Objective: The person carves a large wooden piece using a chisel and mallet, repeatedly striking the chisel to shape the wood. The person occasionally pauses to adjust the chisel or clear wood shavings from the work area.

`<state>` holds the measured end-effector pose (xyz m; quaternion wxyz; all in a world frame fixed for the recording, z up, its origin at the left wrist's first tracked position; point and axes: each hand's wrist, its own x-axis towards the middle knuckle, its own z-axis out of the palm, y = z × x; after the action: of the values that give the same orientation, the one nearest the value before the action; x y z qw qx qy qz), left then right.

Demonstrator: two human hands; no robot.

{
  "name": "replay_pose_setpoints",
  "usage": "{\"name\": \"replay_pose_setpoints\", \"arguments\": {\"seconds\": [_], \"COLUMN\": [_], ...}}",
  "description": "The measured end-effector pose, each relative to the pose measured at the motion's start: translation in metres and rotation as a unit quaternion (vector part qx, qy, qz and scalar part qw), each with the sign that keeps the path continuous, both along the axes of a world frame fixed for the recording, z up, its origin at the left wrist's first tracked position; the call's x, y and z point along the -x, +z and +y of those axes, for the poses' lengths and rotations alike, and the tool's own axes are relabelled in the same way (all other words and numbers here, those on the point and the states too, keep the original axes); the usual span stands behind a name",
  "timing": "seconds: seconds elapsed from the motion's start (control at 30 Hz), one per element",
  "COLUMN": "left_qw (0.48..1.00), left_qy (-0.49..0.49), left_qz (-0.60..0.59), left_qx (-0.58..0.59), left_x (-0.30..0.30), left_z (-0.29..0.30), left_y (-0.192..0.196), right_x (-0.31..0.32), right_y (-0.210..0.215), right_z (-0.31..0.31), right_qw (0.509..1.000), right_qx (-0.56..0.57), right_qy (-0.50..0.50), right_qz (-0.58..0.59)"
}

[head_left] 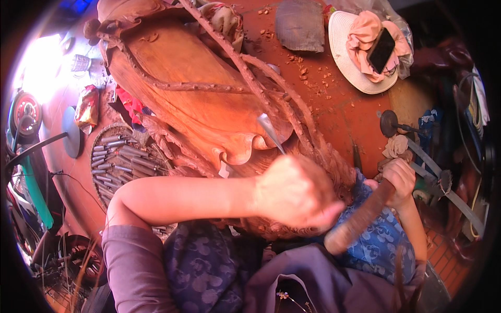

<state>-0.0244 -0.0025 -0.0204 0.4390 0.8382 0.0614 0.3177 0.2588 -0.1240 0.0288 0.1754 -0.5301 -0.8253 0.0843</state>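
My L hand [297,190] is clenched round a chisel [271,133]; its handle is hidden in the fist, and only the metal part shows, angled up and away from me, a bit to the L. Can't tell if the tip touches wood. My R hand [399,180] grips a wooden mallet [362,216], fingers wrapped round the upper end, w/ the thick end slanting down to the L, over the blue patterned cloth [378,240] on my lap. That thick end is nr the bottom of my L fist; mallet's a bit blurred.

The carving [182,78], big & reddish-brown, lies right in front of me, running from my lap to the top L. It has a broad smooth hollow, a curled, wavy edge nr the chisel, & knobbly branches [229,47] crossing over it.

To the L, just beside the carving, a round basket [93,156] is full of chisels w/ metal shafts, lying more or less side by side. Beyond it, a shiny red & gold packet [87,108].

Top R: a white hat [342,57] w/ peach cloth [364,28] on it & a dark phone [381,50] on top. A dark flat slab [300,26] lies btwn hat & carving, w/ wood chips [305,70] scattered nearby.
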Motion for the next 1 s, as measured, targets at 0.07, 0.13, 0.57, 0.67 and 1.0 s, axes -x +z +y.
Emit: {"name": "replay_pose_setpoints", "arguments": {"seconds": [0.07,0.13,0.57,0.67,1.0], "left_qw": [0.997,0.996,0.996,0.996,0.997], "left_qy": [-0.063,-0.065,-0.061,-0.068,-0.056], "left_qz": [-0.023,-0.005,-0.001,0.002,-0.018], "left_qx": [0.04,0.053,0.07,0.062,0.048], "left_x": [0.002,0.004,0.006,0.006,0.004], "left_z": [-0.01,-0.012,0.004,0.003,0.005], "left_y": [0.011,0.012,0.006,0.006,-0.004], "right_x": [0.009,0.014,0.012,0.005,0.009], "right_y": [0.001,0.005,0.009,-0.005,0.002], "right_z": [0.007,0.007,0.001,0.003,0.001], "right_qw": [0.999,0.998,0.997,0.995,0.998], "right_qx": [-0.02,-0.014,-0.027,-0.09,-0.054], "right_qy": [-0.006,-0.015,0.05,0.05,0.012], "right_qz": [0.034,0.051,0.049,0.019,-0.028]}}
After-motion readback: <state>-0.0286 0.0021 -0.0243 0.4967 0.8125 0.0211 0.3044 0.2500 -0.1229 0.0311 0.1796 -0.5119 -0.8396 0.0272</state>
